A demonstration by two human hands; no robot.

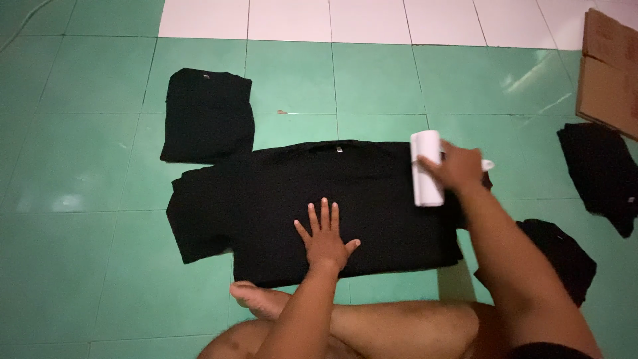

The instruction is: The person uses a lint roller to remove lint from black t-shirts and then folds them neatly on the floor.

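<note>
A black t-shirt [279,199] lies spread flat on the green tiled floor in front of me, collar away from me. My left hand [325,236] rests flat on its lower middle, fingers spread. My right hand [458,166] grips the handle of a white lint roller [426,167], whose roll lies on the shirt's right shoulder area.
A folded black shirt [207,114] lies beyond the spread one at the left. Two more black garments lie at the right [598,169] and the near right [565,256]. A cardboard box [608,73] stands at the far right. My crossed legs [372,326] are at the bottom.
</note>
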